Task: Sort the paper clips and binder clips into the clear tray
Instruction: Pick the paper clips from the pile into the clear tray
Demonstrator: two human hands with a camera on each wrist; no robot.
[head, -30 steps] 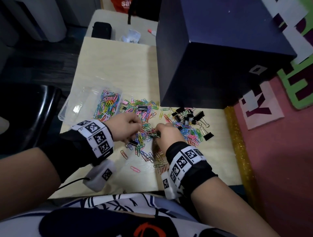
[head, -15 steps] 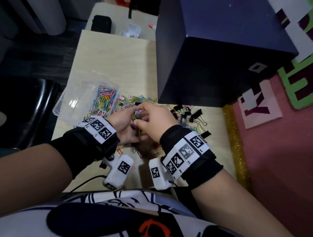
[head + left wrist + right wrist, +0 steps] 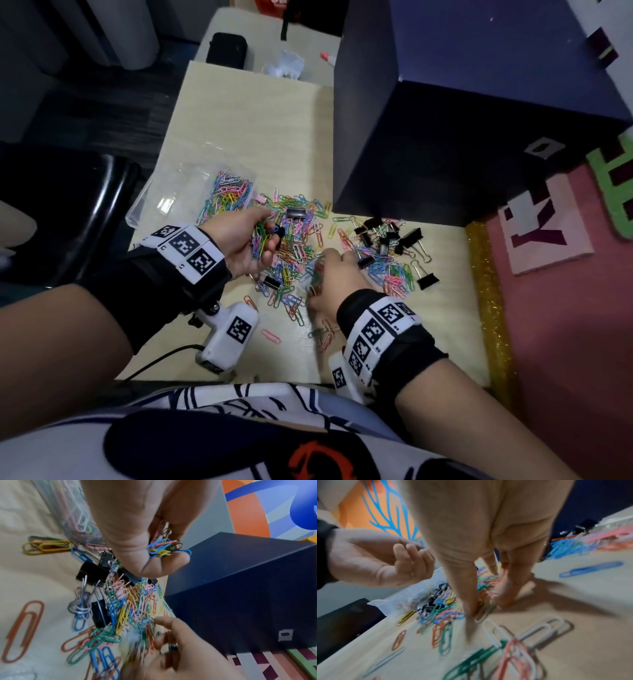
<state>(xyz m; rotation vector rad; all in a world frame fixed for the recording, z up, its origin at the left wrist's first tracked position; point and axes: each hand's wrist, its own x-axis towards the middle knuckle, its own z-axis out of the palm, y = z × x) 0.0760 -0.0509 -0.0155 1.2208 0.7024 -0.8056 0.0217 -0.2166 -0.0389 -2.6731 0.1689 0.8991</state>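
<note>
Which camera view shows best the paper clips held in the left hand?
The left wrist view: the bunch of paper clips is sharp and close inside the curled left hand. The head view shows it small; the right wrist view hides it behind fingers.

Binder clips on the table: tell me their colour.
The binder clips are black with silver wire handles, seen best in the head view.

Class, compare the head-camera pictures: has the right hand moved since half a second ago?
Yes. The right hand has dropped from beside the left hand back down onto the loose paper clips, nearer the binder clips.
</note>
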